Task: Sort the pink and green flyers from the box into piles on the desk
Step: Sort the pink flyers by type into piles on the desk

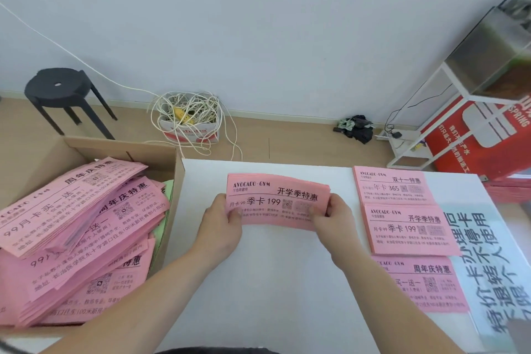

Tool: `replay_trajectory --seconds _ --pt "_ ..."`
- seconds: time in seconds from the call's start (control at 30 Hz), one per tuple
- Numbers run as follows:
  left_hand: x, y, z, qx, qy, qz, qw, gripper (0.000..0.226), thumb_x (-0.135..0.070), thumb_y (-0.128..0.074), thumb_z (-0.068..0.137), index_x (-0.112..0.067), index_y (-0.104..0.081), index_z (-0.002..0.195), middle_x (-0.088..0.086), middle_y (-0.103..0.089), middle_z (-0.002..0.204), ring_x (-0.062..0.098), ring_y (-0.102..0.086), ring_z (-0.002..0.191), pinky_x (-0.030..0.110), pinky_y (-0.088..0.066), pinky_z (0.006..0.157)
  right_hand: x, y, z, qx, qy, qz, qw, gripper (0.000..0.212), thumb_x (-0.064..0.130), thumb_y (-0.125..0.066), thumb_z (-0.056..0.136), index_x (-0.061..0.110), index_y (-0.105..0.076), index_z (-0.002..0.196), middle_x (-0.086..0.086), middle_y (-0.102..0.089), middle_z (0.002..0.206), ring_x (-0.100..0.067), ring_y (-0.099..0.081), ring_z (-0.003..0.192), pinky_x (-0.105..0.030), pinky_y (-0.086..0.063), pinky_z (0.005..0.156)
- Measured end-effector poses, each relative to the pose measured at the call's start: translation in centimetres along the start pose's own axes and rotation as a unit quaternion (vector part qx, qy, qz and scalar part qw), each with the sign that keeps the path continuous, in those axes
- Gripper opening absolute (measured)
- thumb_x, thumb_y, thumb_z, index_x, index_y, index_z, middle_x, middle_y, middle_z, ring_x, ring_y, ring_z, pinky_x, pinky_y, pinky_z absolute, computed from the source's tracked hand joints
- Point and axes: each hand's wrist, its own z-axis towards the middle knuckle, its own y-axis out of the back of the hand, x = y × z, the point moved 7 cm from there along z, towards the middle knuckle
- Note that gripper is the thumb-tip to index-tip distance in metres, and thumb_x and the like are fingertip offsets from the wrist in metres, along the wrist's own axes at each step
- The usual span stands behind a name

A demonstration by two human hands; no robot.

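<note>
1. My left hand (225, 217) and right hand (334, 214) clamp the pink stack (277, 198) by its near corners, over the mid bench (273, 282).
2. If my fingers (233, 213) slacken, I expect the sheets to fan out.
3. Missing the matching pile (408, 228) at right would mix the offers.

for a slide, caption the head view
Left hand and right hand hold a pink flyer stack over the desk

Two bare forearms (161, 282) lead to a bare left grip (221, 218) and bare right grip (334, 217).

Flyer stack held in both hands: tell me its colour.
Pink with black print: the paper flyer stack, head view.
</note>
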Motion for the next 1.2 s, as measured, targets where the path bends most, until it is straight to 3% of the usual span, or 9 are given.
replay_trajectory --seconds 0.13,0.23,0.33,0.43,0.6,0.9,0.97,1.07,1.2 --pt "-1.2 -1.6 0.3 0.046 0.009 0.011 0.999 0.011 -0.017 -0.046 0.105 -0.021 -0.051 0.114 -0.006 -0.065 0.113 0.02 -0.064 0.103 0.038 -0.054 0.088 0.8 1.7 -0.2 0.025 -0.022 -0.018 0.999 0.023 0.003 -0.048 0.095 0.022 -0.054 0.106 0.002 -0.067 0.105 -0.023 -0.066 0.096 -0.049 -0.061 0.075" --pt "-2.4 -4.4 0.3 0.104 0.019 0.039 0.994 0.009 -0.021 -0.041 0.105 -0.025 -0.047 0.112 -0.003 -0.07 0.102 0.021 -0.071 0.09 0.042 -0.058 0.083 0.3 3.8 -0.1 0.044 -0.027 -0.053 0.997 0.027 0.003 -0.04 0.097 0.02 -0.045 0.118 0.003 -0.058 0.112 -0.021 -0.062 0.095 -0.041 -0.062 0.058" --pt "-5.0 -8.2 -0.3 0.155 0.011 0.032 0.987 0.011 -0.021 -0.037 0.107 -0.024 -0.045 0.114 0.004 -0.071 0.094 0.015 -0.069 0.077 0.031 -0.052 0.067 -1.3 8.0 1.0 0.029 -0.047 -0.083 0.995 0.021 0.006 -0.04 0.099 0.018 -0.043 0.116 -0.004 -0.059 0.111 -0.026 -0.063 0.082 -0.033 -0.053 0.047" --pt "-8.1 -12.8 -0.8 0.2 0.02 0.004 0.98 0.015 -0.021 -0.035 0.109 -0.023 -0.045 0.119 0.005 -0.069 0.104 0.008 -0.062 0.068 0.026 -0.042 0.061 -3.4 13.8 3.1 -0.032 -0.07 -0.062 0.995 0.02 0.009 -0.045 0.101 0.019 -0.05 0.118 -0.006 -0.066 0.108 -0.02 -0.059 0.075 -0.03 -0.045 0.051" --pt "-11.0 -21.4 -1.0 0.263 0.04 -0.034 0.963 0.02 -0.021 -0.034 0.107 -0.023 -0.046 0.123 -0.003 -0.065 0.12 0.012 -0.068 0.071 0.03 -0.052 0.064 -5.8 21.2 5.5 -0.119 -0.088 -0.061 0.987 0.026 0.008 -0.045 0.1 0.017 -0.057 0.121 -0.001 -0.068 0.099 -0.016 -0.056 0.067 -0.028 -0.041 0.053" --pt "-13.5 -28.0 -1.8 0.341 0.018 0.034 0.939 0.026 -0.016 -0.037 0.104 -0.031 -0.058 0.1 -0.002 -0.069 0.099 0.018 -0.058 0.071 0.016 -0.041 0.046 -10.1 26.1 6.7 -0.203 -0.114 -0.113 0.966 0.046 -0.001 -0.043 0.089 0.028 -0.056 0.122 0.005 -0.067 0.101 -0.018 -0.063 0.084 -0.036 -0.052 0.068" --pt "-13.1 -28.5 -1.8 0.343 0.014 0.053 0.938 0.022 -0.019 -0.044 0.101 -0.029 -0.064 0.101 -0.003 -0.071 0.09 0.017 -0.064 0.072 0.019 -0.054 0.055 -10.5 26.1 6.9 -0.2 -0.113 -0.14 0.963 0.05 0.001 -0.046 0.086 0.026 -0.056 0.128 0.003 -0.066 0.107 -0.02 -0.063 0.087 -0.039 -0.055 0.07" --pt "-11.8 -28.7 -1.3 0.329 0.009 0.081 0.941 0.016 -0.031 -0.058 0.094 -0.025 -0.072 0.092 -0.004 -0.077 0.091 0.019 -0.074 0.086 0.042 -0.062 0.085 -11.4 25.9 7.0 -0.197 -0.113 -0.163 0.96 0.058 0.003 -0.048 0.084 0.023 -0.052 0.138 -0.003 -0.061 0.119 -0.024 -0.063 0.091 -0.042 -0.056 0.073" --pt "-11.9 -27.5 -0.3 0.264 -0.059 0.179 0.946 0.026 -0.041 -0.072 0.091 -0.026 -0.058 0.074 -0.012 -0.069 0.08 0.012 -0.068 0.082 0.035 -0.057 0.079 -12.4 25.8 6.8 -0.189 -0.121 -0.218 0.95 0.069 0.006 -0.051 0.086 0.023 -0.041 0.152 -0.006 -0.047 0.138 -0.029 -0.048 0.124 -0.047 -0.05 0.093"
